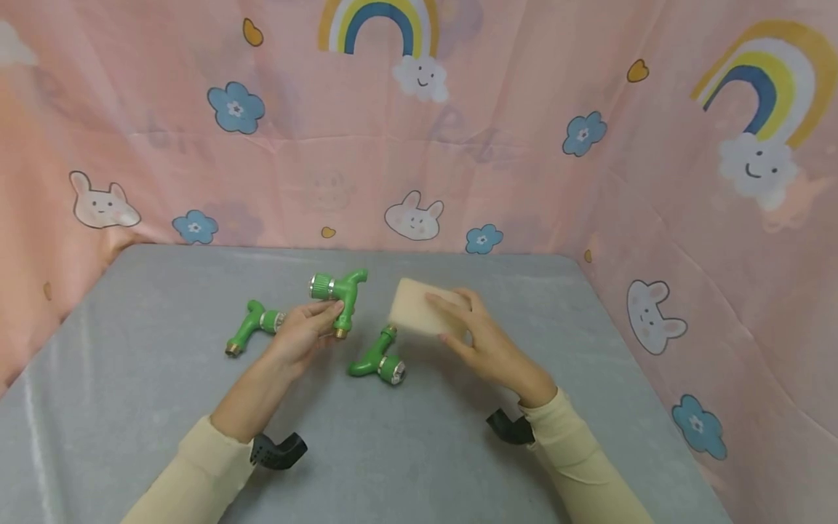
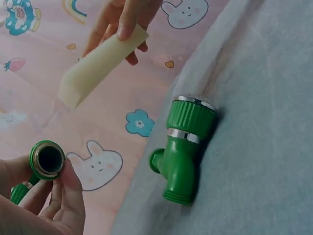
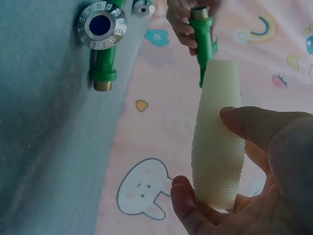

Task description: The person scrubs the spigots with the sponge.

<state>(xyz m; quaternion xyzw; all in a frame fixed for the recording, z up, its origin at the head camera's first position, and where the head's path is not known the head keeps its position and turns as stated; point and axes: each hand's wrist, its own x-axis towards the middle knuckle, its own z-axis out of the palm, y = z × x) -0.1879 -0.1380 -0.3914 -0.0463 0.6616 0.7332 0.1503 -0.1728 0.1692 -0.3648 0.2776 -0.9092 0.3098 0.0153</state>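
My left hand (image 1: 304,336) pinches a green tap (image 1: 347,295) by its body near the brass-threaded inlet, holding it above the table. Its ribbed knob points left in the head view. In my right hand (image 1: 492,346) is a cream sponge (image 1: 419,307), gripped between thumb and fingers and raised off the table to the right of the tap. The sponge and the held tap are apart. A second green tap (image 1: 376,358) lies on the table between the hands, its silver-capped knob toward me. Another green tap (image 1: 250,327) lies left of my left hand, its knob partly hidden.
A grey cloth covers the table (image 1: 419,466). Pink printed curtains (image 1: 511,175) stand behind it and along the sides. A black curved piece (image 1: 280,451) sticks out at the left wrist, and a similar black piece (image 1: 509,428) at the right wrist.
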